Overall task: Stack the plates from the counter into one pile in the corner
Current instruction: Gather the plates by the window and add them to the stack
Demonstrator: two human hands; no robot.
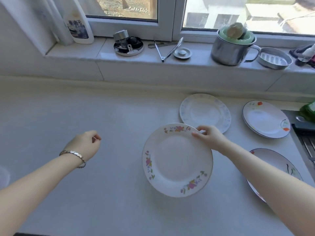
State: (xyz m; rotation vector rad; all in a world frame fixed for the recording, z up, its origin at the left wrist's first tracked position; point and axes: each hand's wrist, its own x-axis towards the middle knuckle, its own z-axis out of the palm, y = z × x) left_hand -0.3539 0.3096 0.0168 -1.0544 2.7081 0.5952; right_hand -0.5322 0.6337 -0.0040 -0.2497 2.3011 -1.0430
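Head view: right grip (207, 138) pinches floral plate (177, 160) at its 1 o'clock rim — likely stiff, slick, breakable; left grip (87, 143) hovers loosely curled, empty.

- A home kitchen.
- Pale counter (85, 108) bearing patterned dinner plates (205, 113).
- Tiled window sill (102, 51) holding a steel pot (228, 50), tongs (171, 51), a sink plug (182, 53) and a cleaner bottle (78, 23).
- Sink edge (306, 145) at far right.

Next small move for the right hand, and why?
Probably carry the floral plate left toward the back corner of the counter: the right hand pinches its far rim, while the blue-patterned plate and both tulip plates lie singly, no pile started.
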